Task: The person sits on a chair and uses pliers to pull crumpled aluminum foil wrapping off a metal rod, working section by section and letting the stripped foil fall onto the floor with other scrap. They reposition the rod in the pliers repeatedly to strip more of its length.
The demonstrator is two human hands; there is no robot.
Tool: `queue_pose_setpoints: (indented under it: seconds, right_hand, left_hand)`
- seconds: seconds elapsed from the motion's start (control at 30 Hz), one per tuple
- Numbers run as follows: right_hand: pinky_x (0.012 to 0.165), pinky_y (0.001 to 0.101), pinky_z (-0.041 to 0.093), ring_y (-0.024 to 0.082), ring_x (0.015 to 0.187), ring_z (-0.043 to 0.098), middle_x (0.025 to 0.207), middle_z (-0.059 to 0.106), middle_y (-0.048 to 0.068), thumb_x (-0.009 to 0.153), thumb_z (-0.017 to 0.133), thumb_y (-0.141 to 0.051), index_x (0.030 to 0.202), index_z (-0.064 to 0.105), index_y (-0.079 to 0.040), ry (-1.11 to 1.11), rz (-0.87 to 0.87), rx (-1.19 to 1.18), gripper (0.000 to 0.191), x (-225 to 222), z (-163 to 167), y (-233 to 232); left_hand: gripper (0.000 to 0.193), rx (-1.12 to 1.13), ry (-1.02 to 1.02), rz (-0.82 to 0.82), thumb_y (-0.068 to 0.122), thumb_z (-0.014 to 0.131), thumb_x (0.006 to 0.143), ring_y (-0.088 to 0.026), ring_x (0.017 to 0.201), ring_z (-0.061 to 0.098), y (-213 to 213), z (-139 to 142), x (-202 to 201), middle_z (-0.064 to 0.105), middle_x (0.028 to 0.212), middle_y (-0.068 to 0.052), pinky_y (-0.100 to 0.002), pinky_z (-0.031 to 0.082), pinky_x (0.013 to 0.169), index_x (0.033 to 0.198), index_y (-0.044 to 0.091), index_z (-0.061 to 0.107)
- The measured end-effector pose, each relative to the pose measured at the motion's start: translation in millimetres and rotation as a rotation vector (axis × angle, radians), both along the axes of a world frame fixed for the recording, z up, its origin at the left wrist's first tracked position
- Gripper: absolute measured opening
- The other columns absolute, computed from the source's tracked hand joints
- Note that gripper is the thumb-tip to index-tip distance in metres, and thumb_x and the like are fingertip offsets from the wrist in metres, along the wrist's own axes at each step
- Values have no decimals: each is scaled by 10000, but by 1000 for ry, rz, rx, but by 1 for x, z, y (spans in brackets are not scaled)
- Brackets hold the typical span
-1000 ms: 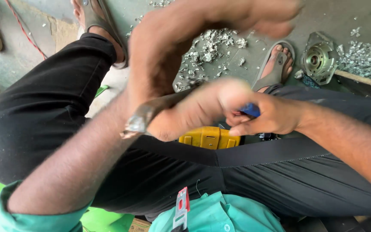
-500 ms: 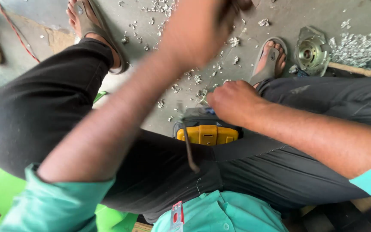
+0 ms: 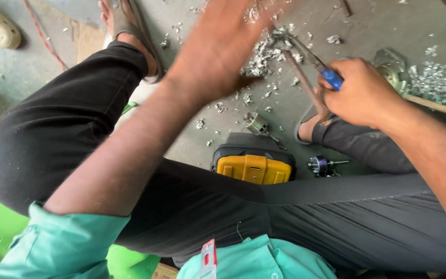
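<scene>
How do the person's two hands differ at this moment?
The left hand is open, raised, blurred and holds nothing; the right hand is closed around a blue-handled tool and looks sharp. The left hand is over the metal shavings; the right hand is over the right leg. Both are bare.

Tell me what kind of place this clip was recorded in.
Probably a small metalworking or repair workshop, worked at floor level. Metal shavings litter the concrete floor, a yellow and black power tool lies between the legs, and the right hand grips a blue-handled tool.
</scene>
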State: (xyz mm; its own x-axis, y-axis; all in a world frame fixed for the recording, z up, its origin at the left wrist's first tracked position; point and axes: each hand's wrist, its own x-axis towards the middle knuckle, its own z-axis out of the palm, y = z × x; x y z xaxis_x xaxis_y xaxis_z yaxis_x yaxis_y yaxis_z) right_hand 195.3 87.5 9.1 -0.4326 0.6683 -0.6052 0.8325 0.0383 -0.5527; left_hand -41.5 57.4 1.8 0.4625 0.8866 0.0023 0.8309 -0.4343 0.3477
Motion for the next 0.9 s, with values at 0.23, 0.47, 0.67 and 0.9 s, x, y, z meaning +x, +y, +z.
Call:
queue_pose_setpoints:
  seconds: [0.23, 0.47, 0.67, 0.9]
  right_hand:
    - [514, 309, 513, 125, 644, 644, 771, 673, 79, 917, 652, -96, 981, 655, 3, 366, -136, -321, 118, 9, -30, -24]
    - [477, 254, 364, 107, 611, 541, 786, 603, 49, 924, 648, -24, 1032, 639, -68, 540, -568, -803, 117, 22, -47, -28]
    - [502, 262, 345, 93, 597, 496, 691, 479, -5, 921, 728, -82, 801, 438, -85, 486, -429, -664, 314, 28, -53, -37]
    - [583, 280, 481, 79, 662, 553, 755, 529, 0, 919, 707, -170, 889, 517, -86, 284, -293, -419, 210, 28, -49, -36]
  left_hand:
    - [642, 383, 30, -312, 278, 644, 1042, -287, 1548, 366, -22, -11, 33, 249, 1690, -43, -485, 294, 1322, 1630, 290, 387]
    - [606, 322, 129, -266, 352, 652, 1043, -330, 1453, 467, -10, -11, 31, 306, 1656, -44, -509, 394, 1209, 1601, 396, 421]
    - [463, 147, -143, -165, 148, 663, 973, -357, 1445, 546, -8, -26, 10, 445, 1612, -146, -458, 500, 1177, 1434, 166, 617]
    - [136, -232, -1115, 458, 164, 614, 1180, -180, 1011, 734, -1, -32, -7, 745, 1096, -42, -336, 612, 945, 1206, 43, 670]
